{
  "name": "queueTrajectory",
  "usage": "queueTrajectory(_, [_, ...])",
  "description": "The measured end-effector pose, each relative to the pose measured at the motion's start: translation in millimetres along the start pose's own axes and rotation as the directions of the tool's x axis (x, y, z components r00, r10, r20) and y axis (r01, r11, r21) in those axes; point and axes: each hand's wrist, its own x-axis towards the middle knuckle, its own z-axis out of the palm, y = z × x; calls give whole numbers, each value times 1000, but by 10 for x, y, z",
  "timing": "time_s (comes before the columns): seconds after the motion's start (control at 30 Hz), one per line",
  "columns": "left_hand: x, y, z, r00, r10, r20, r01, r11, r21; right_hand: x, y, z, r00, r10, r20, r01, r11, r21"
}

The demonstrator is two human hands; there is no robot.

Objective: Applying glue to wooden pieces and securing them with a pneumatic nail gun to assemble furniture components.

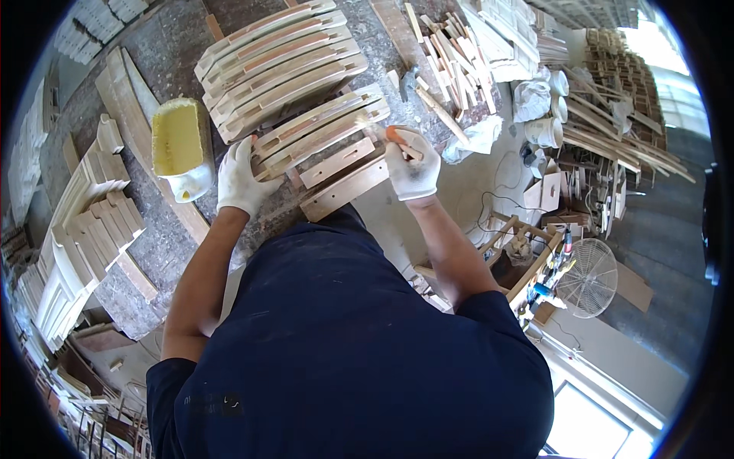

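My left hand [240,182], in a white glove with an orange fingertip, rests spread against the left ends of a short row of curved wooden rails [321,126]. My right hand [414,170], gloved the same way, is closed at the right ends of the rails. In it is what looks like a brush, its short wooden handle [411,152] showing between the fingers; its pale end is blurred. Between my hands and nearest my body lie two straight wooden pieces with holes, one slotted [336,162] and one longer [345,189] at the table edge.
A larger row of curved rails [283,65] stands beyond. A yellow-lined tub [180,141] sits left, beside a long board [138,115]. Thin sticks [459,61] and a hammer [409,80] lie at the far right. A fan [587,277] and tool-hung wooden cart [527,264] stand right.
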Motion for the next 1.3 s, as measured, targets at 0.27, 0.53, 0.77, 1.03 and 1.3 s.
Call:
queueTrajectory(0.27, [-2,-24,5,1000,20,17,-20,1000,-17,-188,-12,328,971,-66,229,54,997,55])
queueTrajectory(0.53, [-8,-9,10,999,33,-14,-34,999,-31,355,583,-384,970,233,-76,-226,970,87])
queueTrajectory(0.77, [-36,9,-14,1000,-9,-9,9,1000,-6,666,440,-540,959,282,-42,-266,937,225])
queueTrajectory(1.03, [-55,87,-16,996,-90,1,90,996,19,1014,833,-1015,962,259,81,-246,958,-146])
queueTrajectory(1.3, [-46,192,1,988,-155,2,155,988,13,1278,566,-847,953,177,245,-232,949,216])
